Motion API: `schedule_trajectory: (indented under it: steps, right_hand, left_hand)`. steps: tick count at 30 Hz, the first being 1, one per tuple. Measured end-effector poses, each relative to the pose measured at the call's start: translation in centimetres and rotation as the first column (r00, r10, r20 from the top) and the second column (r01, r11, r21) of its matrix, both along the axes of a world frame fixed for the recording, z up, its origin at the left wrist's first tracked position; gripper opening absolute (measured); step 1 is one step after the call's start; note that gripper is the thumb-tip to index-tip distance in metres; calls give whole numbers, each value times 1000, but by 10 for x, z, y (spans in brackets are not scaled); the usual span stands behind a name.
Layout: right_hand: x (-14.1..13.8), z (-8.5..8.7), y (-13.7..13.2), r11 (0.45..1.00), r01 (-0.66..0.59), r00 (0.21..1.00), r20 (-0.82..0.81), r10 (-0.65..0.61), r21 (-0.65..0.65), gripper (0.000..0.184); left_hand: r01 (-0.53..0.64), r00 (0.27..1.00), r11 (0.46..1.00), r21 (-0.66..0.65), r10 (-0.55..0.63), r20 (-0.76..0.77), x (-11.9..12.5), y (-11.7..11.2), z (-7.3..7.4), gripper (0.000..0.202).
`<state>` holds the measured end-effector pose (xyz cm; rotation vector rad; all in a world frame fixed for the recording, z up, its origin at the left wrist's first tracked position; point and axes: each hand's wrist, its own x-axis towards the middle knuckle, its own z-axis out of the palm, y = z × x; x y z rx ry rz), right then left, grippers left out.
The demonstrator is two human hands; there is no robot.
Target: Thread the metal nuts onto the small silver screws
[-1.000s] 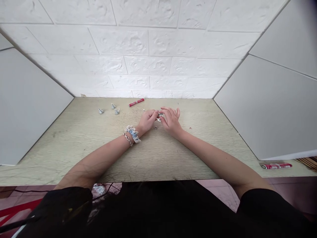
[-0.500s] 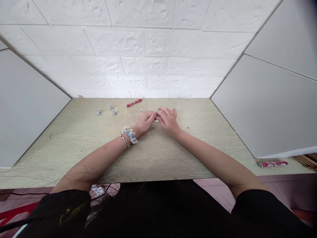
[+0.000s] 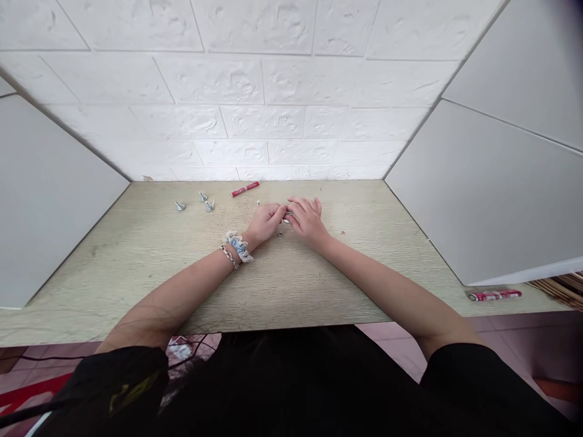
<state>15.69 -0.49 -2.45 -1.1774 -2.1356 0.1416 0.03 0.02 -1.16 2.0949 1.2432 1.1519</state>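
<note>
Evidently, in the head view, left hand (image 3: 266,222) and right hand (image 3: 308,222) pinch a small bolt (image 3: 290,213) from opposite sides, probably to steady it. A nut (image 3: 280,233) lies just nearer the person than the bolt, presumably for easy reach.

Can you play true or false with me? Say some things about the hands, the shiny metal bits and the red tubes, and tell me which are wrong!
1. Three silver metal bolts are on the pale wood-grained table. True.
2. The left hand and right hand are far apart. False: they are close together at a thin silver metal piece.
3. The pale blue and white ruffled fabric scrunchie is on the right wrist. False: it is on the left one.
4. One slim red cylindrical tube lies near the white brick-patterned wall. True.
</note>
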Motion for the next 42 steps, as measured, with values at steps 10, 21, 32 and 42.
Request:
schedule_trajectory:
  steps: [10,21,32,42]
  right_hand:
    - [-1,0,0,1000,25,999,-30,-24,4,28]
    - [2,3,4,997,9,1000,-11,-9,-76,27]
    - [2,0,1,1000,-18,999,-51,17,-8,25]
    - [3,-1,7,991,-128,988,-88,124,-50,28]
  left_hand:
    - [-21,1000,999,-39,21,-8,2,0,2,47]
    - [8,993,996,-93,-19,-116,-3,6,2,49]
    - [1,1000,996,-90,-1,5,0,2,2,48]
    - [-19,999,993,-116,13,-50,0,2,3,47]
